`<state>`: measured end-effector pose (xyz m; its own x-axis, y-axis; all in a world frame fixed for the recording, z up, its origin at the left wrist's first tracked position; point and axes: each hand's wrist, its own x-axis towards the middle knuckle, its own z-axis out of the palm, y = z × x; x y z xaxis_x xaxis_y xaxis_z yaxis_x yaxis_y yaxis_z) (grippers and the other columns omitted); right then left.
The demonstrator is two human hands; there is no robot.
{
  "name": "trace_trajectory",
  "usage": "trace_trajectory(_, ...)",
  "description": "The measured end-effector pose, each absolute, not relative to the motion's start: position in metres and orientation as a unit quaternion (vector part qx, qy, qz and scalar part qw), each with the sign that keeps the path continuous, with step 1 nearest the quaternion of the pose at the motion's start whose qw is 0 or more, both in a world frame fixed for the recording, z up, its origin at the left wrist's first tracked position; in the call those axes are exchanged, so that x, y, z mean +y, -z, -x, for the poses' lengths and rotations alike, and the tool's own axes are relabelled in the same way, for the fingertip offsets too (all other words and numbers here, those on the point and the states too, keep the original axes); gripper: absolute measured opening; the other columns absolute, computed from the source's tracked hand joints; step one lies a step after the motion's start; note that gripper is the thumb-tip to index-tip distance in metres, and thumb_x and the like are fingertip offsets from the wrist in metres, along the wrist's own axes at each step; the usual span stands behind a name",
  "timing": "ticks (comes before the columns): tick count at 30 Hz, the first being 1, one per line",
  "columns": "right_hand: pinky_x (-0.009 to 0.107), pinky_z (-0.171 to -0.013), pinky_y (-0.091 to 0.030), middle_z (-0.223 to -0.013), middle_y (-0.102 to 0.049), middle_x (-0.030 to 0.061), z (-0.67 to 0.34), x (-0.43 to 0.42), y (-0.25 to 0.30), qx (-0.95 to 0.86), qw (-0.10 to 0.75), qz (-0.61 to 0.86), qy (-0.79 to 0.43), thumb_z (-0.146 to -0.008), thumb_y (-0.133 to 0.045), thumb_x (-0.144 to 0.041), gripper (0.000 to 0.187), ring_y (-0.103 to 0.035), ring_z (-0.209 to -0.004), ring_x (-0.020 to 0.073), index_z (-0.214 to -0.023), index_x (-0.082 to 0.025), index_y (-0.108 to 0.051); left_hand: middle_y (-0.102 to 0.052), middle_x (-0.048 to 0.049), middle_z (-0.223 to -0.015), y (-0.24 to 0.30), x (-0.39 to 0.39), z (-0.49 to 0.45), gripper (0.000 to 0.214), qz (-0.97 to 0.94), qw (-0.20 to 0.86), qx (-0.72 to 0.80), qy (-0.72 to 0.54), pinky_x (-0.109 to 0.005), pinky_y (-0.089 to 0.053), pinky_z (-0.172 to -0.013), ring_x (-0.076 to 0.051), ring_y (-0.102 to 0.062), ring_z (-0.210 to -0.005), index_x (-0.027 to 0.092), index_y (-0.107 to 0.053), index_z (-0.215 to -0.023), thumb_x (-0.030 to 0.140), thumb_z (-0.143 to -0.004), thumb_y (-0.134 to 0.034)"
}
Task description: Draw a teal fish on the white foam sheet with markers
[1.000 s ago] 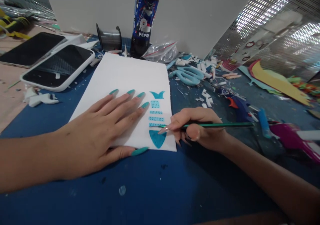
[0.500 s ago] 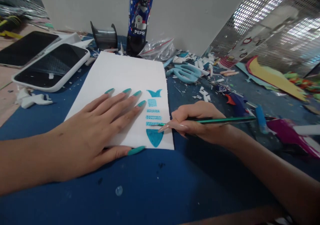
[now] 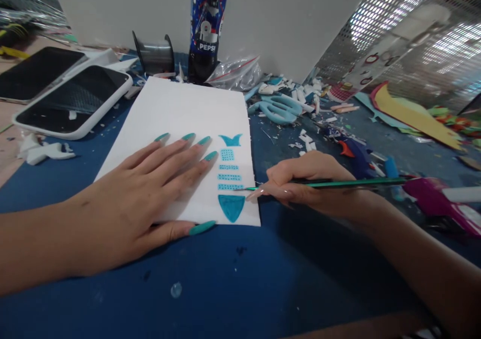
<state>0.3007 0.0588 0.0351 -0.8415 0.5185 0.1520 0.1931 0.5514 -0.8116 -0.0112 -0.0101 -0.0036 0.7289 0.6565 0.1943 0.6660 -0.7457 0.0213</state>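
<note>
My left hand [image 3: 161,188] lies flat on a white sheet [image 3: 195,103], fingers stretched out and slightly apart. Near its fingertips runs a column of turquoise painted shapes: a fin-like piece [image 3: 230,140] at the top, a dotted square [image 3: 227,154], several dotted bars [image 3: 229,177] and a solid rounded triangle [image 3: 231,207] at the bottom. My right hand [image 3: 308,181] is closed around a thin green paintbrush [image 3: 349,182], held almost level. The brush's fine tip is at the right end of the lowest dotted bar; whether it touches cannot be made out.
Behind the sheet stand a Pepsi bottle [image 3: 208,33], a spool [image 3: 154,54] and a plastic bag [image 3: 236,73]. Light blue scissors [image 3: 280,109] lie among white scraps. Two phones [image 3: 75,101] are at the left. A magenta glue gun [image 3: 439,203] lies at the far right.
My right hand has shifted slightly right, and the brush tip with it, away from the middle of the lowest dotted bar. My left hand stays on the sheet.
</note>
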Motion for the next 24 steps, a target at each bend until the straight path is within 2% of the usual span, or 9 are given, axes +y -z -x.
trace_trajectory(5, 0.021, -0.041, -0.029, -0.053, -0.052, -0.0043, -0.302, 0.059, -0.036, -0.860, 0.181, 0.219, -0.423, -0.101, -0.060, -0.039, 0.034, -0.043, -0.044, 0.0067, -0.074, -0.018, -0.060, -0.016, -0.0019, -0.171, 0.002, -0.011, 0.012, 0.073, 0.928, 0.012, -0.362, 0.084, -0.052, -0.022, -0.125, -0.036, -0.025, -0.155, 0.031, -0.004, -0.165, 0.058, -0.105, -0.036)
trace_trajectory(13, 0.022, -0.044, -0.030, -0.054, -0.052, -0.0040, -0.308, 0.060, -0.032, -0.856, 0.182, 0.210, -0.436, -0.101, -0.060, -0.038, 0.032, -0.045, -0.047, 0.0072, -0.076, -0.018, -0.060, -0.017, 0.0016, -0.171, 0.003, -0.012, 0.012, 0.070, 0.924, 0.002, -0.370, 0.093, -0.053, -0.021, -0.127, -0.036, -0.027, -0.154, 0.033, -0.008, -0.164, 0.055, -0.105, -0.038)
trace_trajectory(20, 0.022, -0.045, -0.032, -0.055, -0.055, -0.0034, -0.310, 0.063, -0.033, -0.862, 0.173, 0.193, -0.436, -0.102, -0.057, -0.044, 0.035, -0.048, -0.047, 0.0070, -0.082, -0.017, -0.064, -0.011, 0.0034, -0.172, -0.003, -0.020, 0.004, 0.060, 0.910, 0.023, -0.410, 0.056, -0.051, -0.017, -0.128, -0.031, -0.022, -0.156, 0.031, -0.004, -0.164, 0.051, -0.110, -0.022)
trace_trajectory(24, 0.024, -0.044, -0.033, -0.054, -0.056, -0.0024, -0.311, 0.062, -0.035, -0.868, 0.155, 0.209, -0.424, -0.102, -0.054, -0.050, 0.039, -0.049, -0.046, 0.0085, -0.081, -0.018, -0.065, -0.011, 0.0028, -0.172, -0.003, -0.021, 0.003, 0.062, 0.908, 0.020, -0.415, 0.046, -0.051, -0.016, -0.129, -0.032, -0.021, -0.156, 0.031, -0.004, -0.164, 0.055, -0.109, -0.021)
